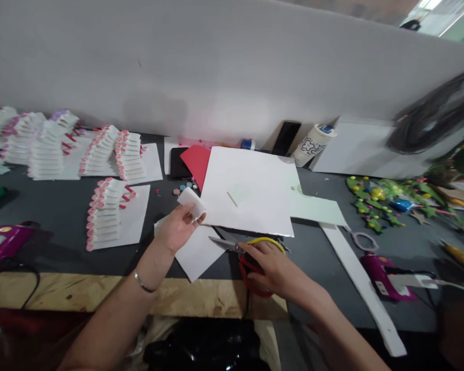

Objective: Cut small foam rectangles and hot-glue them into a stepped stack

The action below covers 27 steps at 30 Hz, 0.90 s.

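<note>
My left hand (180,225) pinches a small piece of white paper (192,200), raised a little over the table. In my right hand (271,268) is a pair of scissors (225,243) with one yellow and one red handle; its blades are slightly apart and point left toward the left hand, touching no paper that I can see. Beneath the hands lies a white sheet (199,253). Just beyond them a large white board (255,188) bears a small pale cut piece (238,195).
White paper pieces with pink-red tips (105,216) lie in rows on sheets at left. A red card (198,164), a black phone (286,137) and a patterned paper cup (312,146) stand or lie behind. Purple devices (386,278) sit at both sides; green decorations (365,203) lie right.
</note>
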Available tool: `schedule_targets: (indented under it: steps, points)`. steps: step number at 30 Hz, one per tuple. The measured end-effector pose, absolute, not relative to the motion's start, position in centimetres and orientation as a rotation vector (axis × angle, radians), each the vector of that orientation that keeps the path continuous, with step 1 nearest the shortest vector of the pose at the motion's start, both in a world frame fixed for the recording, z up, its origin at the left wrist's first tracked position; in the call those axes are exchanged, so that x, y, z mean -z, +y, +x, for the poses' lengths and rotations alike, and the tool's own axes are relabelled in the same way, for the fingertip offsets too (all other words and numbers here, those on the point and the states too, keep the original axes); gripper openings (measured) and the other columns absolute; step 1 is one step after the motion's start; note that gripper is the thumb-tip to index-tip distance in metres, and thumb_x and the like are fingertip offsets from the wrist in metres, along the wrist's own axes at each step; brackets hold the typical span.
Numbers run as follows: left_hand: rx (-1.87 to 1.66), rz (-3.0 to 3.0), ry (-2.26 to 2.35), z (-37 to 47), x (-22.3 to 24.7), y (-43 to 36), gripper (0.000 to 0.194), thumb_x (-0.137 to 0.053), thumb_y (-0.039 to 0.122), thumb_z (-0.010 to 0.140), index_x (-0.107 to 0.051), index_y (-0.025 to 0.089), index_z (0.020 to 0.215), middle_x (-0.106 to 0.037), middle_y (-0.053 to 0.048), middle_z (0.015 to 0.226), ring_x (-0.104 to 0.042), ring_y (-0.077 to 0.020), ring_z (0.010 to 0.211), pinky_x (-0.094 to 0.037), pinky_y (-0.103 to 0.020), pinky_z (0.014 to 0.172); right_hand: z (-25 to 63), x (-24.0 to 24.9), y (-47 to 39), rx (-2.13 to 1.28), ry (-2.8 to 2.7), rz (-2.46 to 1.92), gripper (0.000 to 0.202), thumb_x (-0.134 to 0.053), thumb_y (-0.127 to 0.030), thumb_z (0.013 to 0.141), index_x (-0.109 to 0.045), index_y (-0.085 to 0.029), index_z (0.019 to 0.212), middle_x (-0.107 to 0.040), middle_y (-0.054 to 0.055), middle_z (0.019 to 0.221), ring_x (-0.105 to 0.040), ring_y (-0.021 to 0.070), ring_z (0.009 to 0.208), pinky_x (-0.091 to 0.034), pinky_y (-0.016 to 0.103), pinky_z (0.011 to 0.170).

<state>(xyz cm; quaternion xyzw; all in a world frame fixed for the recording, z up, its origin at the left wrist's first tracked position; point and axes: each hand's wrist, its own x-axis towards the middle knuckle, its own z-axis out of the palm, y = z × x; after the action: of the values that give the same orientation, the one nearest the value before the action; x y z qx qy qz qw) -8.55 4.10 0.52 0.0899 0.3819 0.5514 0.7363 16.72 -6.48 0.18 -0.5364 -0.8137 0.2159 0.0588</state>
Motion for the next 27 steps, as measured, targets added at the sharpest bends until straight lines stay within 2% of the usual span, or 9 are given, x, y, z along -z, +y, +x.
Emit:
schedule_targets:
  steps: [2,4,7,10,13,16,19,22,27]
  points:
    - [-1.197,0.274,0.821,-8.4,-0.4,4.0,0.018,-0.077,0.009,0.068,-0.068,0.019,0.080,-0.074,0.001,0.082,-0.067,-0.0144,0.078,-0.053,-0.030,0.075,17.5,-0.9,-5.1,-0.677,-2.449,-1.628,0.044,-0.063,-0.023,0.085,-0.063,-0.025,0.129,-0.073,0.010,0.112,-0.069,0.0270,0.100,-0.054,0.041,0.086]
    - [-1.183,0.378,0.814,-8.2,-0.3,3.8,0.024,-0.083,0.012,0.063,-0.070,0.018,0.082,-0.075,-0.001,0.084,-0.067,-0.0139,0.079,-0.052,-0.026,0.075,18.1,-1.5,-2.5,-0.532,-2.311,-1.716,0.028,-0.054,-0.032,0.094,-0.070,-0.024,0.115,-0.076,0.009,0.102,-0.071,0.0256,0.090,-0.055,0.039,0.079]
    - [-1.197,0.506,0.828,-7.8,0.1,3.7,0.037,-0.090,0.014,0.054,-0.071,0.015,0.086,-0.075,-0.002,0.085,-0.066,-0.0134,0.080,-0.051,-0.023,0.078,18.1,-1.3,2.6,-0.129,-2.089,-1.860,0.035,-0.054,-0.041,0.094,-0.068,-0.018,0.117,-0.074,0.015,0.108,-0.067,0.0305,0.099,-0.053,0.041,0.079]
    - [-1.213,0.530,0.858,-7.9,0.4,3.8,0.044,-0.093,0.016,0.049,-0.071,0.014,0.086,-0.075,-0.001,0.083,-0.066,-0.0135,0.080,-0.050,-0.023,0.079,17.1,0.1,7.1,0.011,-1.998,-2.051,0.054,-0.068,-0.042,0.083,-0.059,-0.012,0.128,-0.070,0.021,0.114,-0.061,0.0361,0.108,-0.052,0.041,0.076]
    - [-1.205,0.502,0.868,-8.1,0.6,4.0,0.041,-0.094,0.017,0.048,-0.072,0.015,0.082,-0.075,-0.001,0.081,-0.066,-0.0136,0.079,-0.051,-0.024,0.079,16.6,1.2,9.5,-0.095,-1.984,-2.139,0.058,-0.076,-0.044,0.075,-0.061,-0.011,0.122,-0.068,0.021,0.108,-0.060,0.0347,0.103,-0.050,0.039,0.076]
    - [-1.168,0.490,0.846,-8.0,0.8,4.0,0.037,-0.093,0.016,0.049,-0.073,0.016,0.080,-0.075,-0.001,0.082,-0.066,-0.0139,0.079,-0.052,-0.026,0.080,17.2,1.1,9.7,-0.354,-1.948,-2.073,0.038,-0.074,-0.043,0.076,-0.066,-0.014,0.098,-0.067,0.014,0.095,-0.062,0.0264,0.086,-0.047,0.033,0.068]
    - [-1.114,0.482,0.842,-7.8,1.0,3.9,0.038,-0.092,0.017,0.051,-0.074,0.016,0.084,-0.075,-0.002,0.084,-0.067,-0.0150,0.079,-0.052,-0.027,0.080,17.2,0.0,8.3,-0.605,-1.826,-1.886,0.024,-0.064,-0.041,0.083,-0.059,-0.018,0.076,-0.061,0.003,0.075,-0.056,0.0163,0.066,-0.043,0.029,0.061]
    - [-1.078,0.500,0.859,-7.5,1.1,3.7,0.038,-0.092,0.018,0.052,-0.074,0.017,0.086,-0.076,-0.003,0.087,-0.067,-0.0165,0.080,-0.052,-0.028,0.079,16.1,-1.3,5.4,-0.823,-1.638,-1.599,0.024,-0.052,-0.041,0.090,-0.058,-0.019,0.082,-0.059,-0.001,0.067,-0.052,0.0114,0.055,-0.043,0.025,0.054]
    - [-1.075,0.611,0.865,-7.3,0.8,3.3,0.047,-0.093,0.022,0.051,-0.072,0.017,0.093,-0.075,-0.004,0.095,-0.066,-0.0168,0.087,-0.050,-0.028,0.084,13.4,-2.3,0.6,-0.854,-1.528,-1.500,0.024,-0.055,-0.041,0.090,-0.061,-0.019,0.098,-0.068,0.000,0.075,-0.063,0.0121,0.057,-0.050,0.025,0.054]
